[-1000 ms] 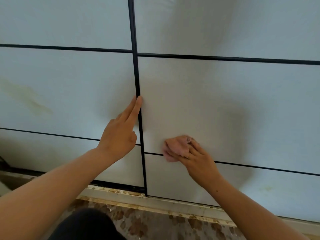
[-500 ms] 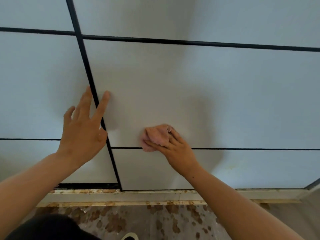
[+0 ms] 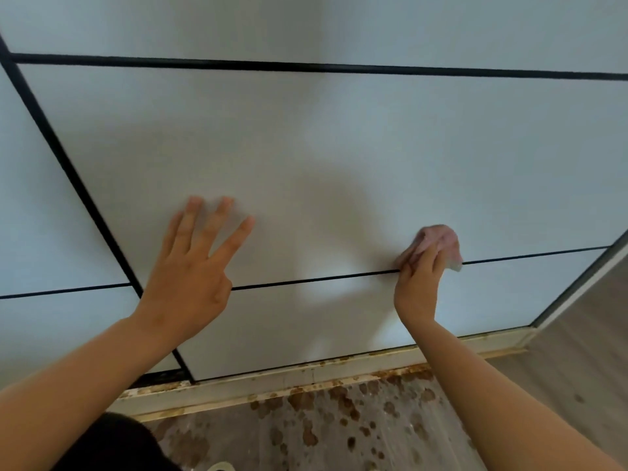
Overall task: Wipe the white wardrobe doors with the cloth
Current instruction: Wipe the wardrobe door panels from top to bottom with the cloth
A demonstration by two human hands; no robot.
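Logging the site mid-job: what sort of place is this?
Probably a room in a home, likely a bedroom. White wardrobe doors with black dividing strips fill the view, a stained bottom track runs along their foot, and the right hand holds a pink cloth against one panel.

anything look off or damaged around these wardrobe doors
Yes: brown blotches spatter the floor just below the wardrobe doors, and the bottom rail is flecked with the same rusty brown, like staining or corrosion. The doors themselves look unmarked here.

No text, label, brand, number or sign can be read anywhere.
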